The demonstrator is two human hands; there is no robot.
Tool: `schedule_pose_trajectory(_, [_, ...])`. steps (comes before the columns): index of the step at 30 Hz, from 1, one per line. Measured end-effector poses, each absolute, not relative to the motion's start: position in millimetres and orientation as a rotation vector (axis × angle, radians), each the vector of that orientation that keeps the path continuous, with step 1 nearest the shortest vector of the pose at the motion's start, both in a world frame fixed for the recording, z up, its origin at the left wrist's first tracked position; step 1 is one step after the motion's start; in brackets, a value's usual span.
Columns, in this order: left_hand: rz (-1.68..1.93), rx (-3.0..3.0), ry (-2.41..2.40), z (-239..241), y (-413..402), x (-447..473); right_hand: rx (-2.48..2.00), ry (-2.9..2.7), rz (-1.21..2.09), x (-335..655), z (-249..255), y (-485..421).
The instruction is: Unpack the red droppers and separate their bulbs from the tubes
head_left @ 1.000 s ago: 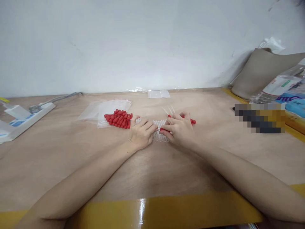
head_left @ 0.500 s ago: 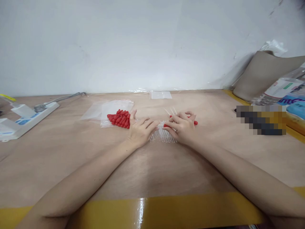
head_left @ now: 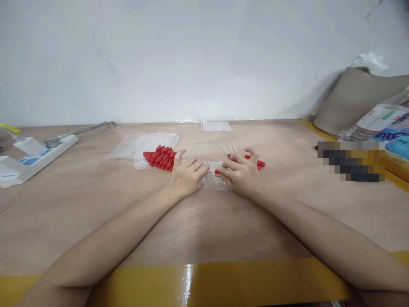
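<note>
Our left hand (head_left: 187,175) pinches a clear tube (head_left: 213,179); our right hand (head_left: 241,172) pinches a red cap (head_left: 217,172). Misaligned, the cap could slip and scatter the tubes across the bench (head_left: 204,221).

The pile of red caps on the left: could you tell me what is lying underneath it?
The pile of red caps rests on a clear plastic bag spread flat on the table. Whether anything lies beneath the bag cannot be seen.
</note>
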State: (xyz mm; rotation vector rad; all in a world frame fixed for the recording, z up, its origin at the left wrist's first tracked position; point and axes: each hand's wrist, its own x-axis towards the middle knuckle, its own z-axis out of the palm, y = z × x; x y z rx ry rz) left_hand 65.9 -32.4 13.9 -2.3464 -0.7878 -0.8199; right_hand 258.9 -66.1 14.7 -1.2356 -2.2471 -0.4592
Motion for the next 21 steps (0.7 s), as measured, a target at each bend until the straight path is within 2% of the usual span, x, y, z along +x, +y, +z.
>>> schedule_pose_trajectory(3, [-0.841,-2.373,-0.818,17.2,-34.2,68.9,-1.266,-2.238,-0.501,263.4,13.4,-66.8])
schedule_pose_trajectory(12, [-0.974,-2.478,-1.242,16.2,-19.2,47.0,-1.454,-1.786,-0.199,301.7,30.1,-43.6])
schedule_pose_trajectory(17, [-0.871,-2.568,-1.105,12.9,-20.8,50.7,-1.695,-1.669,0.070,332.6,37.7,-23.7])
schedule_pose_trajectory(21, [-0.940,-2.550,-0.919,5.9,-21.5,55.4,-1.764,-1.660,0.324,355.5,36.4,-17.0])
